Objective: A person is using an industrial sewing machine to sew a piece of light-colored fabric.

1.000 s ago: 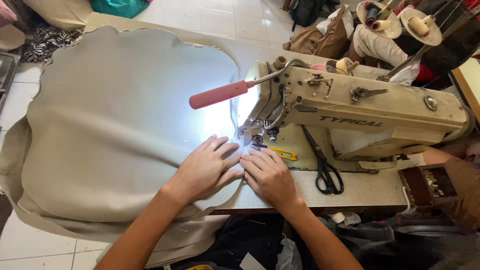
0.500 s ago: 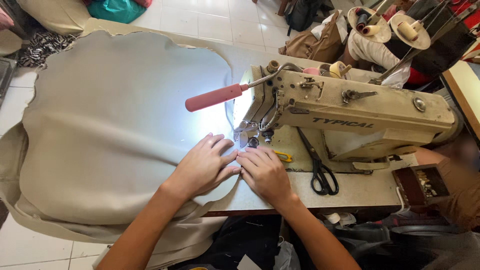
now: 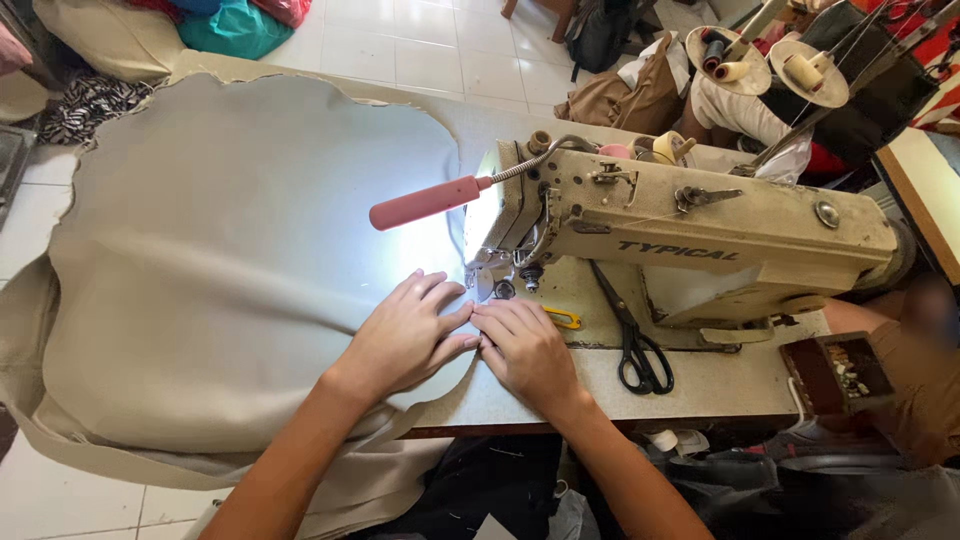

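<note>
Left hand [image 3: 408,338] and right hand [image 3: 527,352] — flat on beige leather [image 3: 230,260] — beside sewing machine [image 3: 690,240].

Matt beige sheet [image 3: 230,270], probably leather; painted metal sewing machine [image 3: 700,240], worn.

White tiled floor [image 3: 420,50] — bright daylight on it — with stuffed bags [image 3: 235,25] heaped beyond.

Just past the fingertips of the left hand [image 3: 408,337], the lamp's glare washes out the beige sheet [image 3: 220,260], so the needle spot cannot be made out. The sheet's near edge, below that hand, runs off the bottom. Well right of the right hand [image 3: 528,352], a blurred patch hides something, and the small box [image 3: 838,372] holds bits too tiny to tell.
</note>
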